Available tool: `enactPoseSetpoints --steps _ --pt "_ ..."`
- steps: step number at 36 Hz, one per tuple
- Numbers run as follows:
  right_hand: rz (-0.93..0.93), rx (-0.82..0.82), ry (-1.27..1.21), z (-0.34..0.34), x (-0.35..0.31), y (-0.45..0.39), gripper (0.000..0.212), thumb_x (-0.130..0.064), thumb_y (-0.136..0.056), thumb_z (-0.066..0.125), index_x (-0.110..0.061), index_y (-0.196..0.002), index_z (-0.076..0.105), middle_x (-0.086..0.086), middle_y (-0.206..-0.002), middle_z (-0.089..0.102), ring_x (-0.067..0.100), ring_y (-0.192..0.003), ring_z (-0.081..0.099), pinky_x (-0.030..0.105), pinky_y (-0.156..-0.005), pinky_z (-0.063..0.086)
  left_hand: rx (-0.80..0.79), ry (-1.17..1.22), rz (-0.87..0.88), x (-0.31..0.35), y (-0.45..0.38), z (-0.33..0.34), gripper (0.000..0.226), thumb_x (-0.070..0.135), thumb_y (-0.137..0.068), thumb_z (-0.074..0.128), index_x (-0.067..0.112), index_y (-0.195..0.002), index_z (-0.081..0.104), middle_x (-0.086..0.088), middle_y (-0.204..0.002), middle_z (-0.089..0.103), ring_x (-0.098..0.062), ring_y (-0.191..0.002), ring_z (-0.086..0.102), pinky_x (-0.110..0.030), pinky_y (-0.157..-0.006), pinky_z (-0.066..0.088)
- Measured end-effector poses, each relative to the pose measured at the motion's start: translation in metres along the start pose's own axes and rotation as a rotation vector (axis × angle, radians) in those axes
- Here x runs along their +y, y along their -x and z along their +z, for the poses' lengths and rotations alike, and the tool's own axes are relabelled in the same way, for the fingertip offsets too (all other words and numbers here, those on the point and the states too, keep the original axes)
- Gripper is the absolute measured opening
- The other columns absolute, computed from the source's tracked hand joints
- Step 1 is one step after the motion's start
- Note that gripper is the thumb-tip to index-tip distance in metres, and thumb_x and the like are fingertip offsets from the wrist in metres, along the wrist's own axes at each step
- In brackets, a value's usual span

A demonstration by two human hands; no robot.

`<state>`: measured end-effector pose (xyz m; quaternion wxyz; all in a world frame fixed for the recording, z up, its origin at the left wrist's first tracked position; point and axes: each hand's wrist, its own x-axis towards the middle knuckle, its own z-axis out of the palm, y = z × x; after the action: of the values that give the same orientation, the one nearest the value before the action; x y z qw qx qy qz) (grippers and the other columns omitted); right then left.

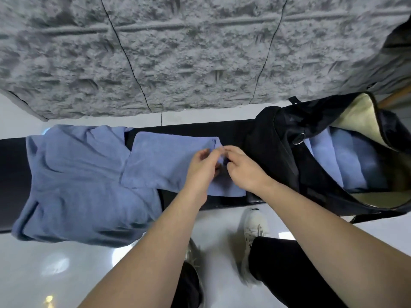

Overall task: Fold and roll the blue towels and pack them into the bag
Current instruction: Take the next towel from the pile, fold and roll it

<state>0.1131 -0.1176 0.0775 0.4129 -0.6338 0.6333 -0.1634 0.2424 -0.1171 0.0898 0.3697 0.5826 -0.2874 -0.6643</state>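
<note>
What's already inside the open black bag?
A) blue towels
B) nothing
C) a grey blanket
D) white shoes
A: blue towels lie side by side in the open black bag, against its pale lining, while both hands work on another towel on the bench.

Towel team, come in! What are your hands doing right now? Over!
Left hand and right hand both pinch the folded towel's right edge. Loose towels wait left. Bag open, towels inside. Nothing blocking.
</note>
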Motion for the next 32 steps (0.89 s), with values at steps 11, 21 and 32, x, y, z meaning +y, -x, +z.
enactPoseSetpoints --steps 11,21,32 --pt "-0.049 0.111 -0.133 -0.003 -0.01 0.006 0.029 -0.013 -0.085 0.059 -0.038 -0.101 0.055 -0.017 -0.104 0.059 0.004 -0.099 0.059 0.033 -0.092 0.05 0.156 -0.015 0.063 -0.001 -0.018 -0.002 0.011 0.021 -0.097 0.058 0.03 -0.104 0.058 -0.005 -0.108 0.067 -0.02 -0.094 0.068 -0.042 -0.085 0.058" --pt "-0.094 0.176 0.0 -0.009 -0.014 -0.012 0.021 -0.015 -0.081 0.066 -0.035 -0.088 0.06 -0.008 -0.083 0.057 0.005 -0.066 0.049 0.018 -0.061 0.038 0.03 -0.613 0.41 0.011 -0.023 -0.017 0.058 -0.002 -0.094 0.041 0.037 -0.135 0.054 0.021 -0.065 0.052 0.006 -0.054 0.047 -0.01 -0.06 0.037" --pt "-0.118 0.221 -0.2 -0.025 -0.014 -0.014 0.018 -0.007 -0.09 0.053 -0.023 -0.085 0.047 -0.012 -0.07 0.049 0.003 -0.059 0.04 0.02 -0.057 0.036 -0.015 -0.698 0.397 0.019 -0.03 -0.016 0.018 0.024 -0.097 0.056 0.029 -0.104 0.072 0.022 -0.071 0.06 0.011 -0.063 0.052 -0.007 -0.057 0.037"
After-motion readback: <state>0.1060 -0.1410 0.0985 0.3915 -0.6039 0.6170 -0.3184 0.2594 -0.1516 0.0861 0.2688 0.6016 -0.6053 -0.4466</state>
